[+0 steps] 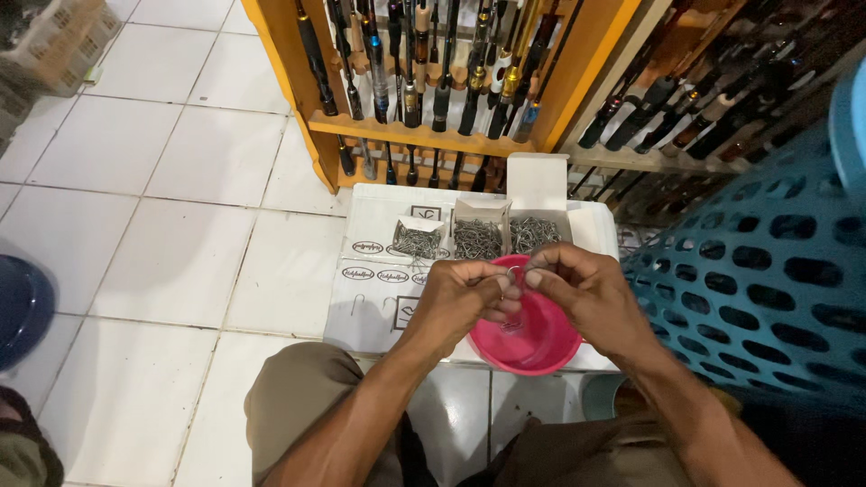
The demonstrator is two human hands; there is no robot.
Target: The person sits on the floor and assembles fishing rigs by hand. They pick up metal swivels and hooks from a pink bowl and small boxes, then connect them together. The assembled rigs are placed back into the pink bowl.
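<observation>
Left hand (462, 296) pinched shut on small thin metal hook (516, 271), silvery, likely bent wire, too small to tell more. Right hand (577, 290) fingertips closed on same hook, above pink bowl (541, 347). Open boxes of hooks (478, 236) behind bowl.

Blue basket (767, 271) crowds the right; tiled floor (162, 225) open left.
</observation>
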